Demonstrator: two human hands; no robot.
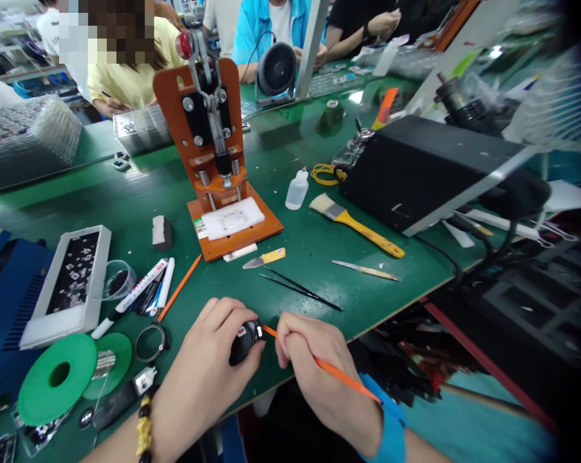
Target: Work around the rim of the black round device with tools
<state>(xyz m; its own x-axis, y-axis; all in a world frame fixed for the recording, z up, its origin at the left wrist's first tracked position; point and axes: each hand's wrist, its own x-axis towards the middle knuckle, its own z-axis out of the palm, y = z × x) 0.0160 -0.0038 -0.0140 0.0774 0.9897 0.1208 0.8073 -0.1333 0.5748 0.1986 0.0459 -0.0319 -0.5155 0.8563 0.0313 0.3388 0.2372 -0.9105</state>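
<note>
My left hand [217, 357] is closed around a small round black part [243, 341] with a little white and red mark on its top. My right hand [322, 363] grips a thin orange stick [345, 378]; its tip points at the right side of the black part, and I cannot tell if they touch. Just beyond my hands lie black tweezers [302, 290] and a short knife with a yellow handle [266, 258]. Left of my left hand is a black ring [151, 342]. A second orange stick [179, 288] rests beside several markers [138, 289].
An orange hand press [203, 128] stands mid-bench, a white block on its base. To its right are a clear bottle [296, 190], a yellow-handled brush [358, 226] and a black box [425, 170]. A green solder spool [58, 378] and white tray [104, 257] sit left. People work opposite.
</note>
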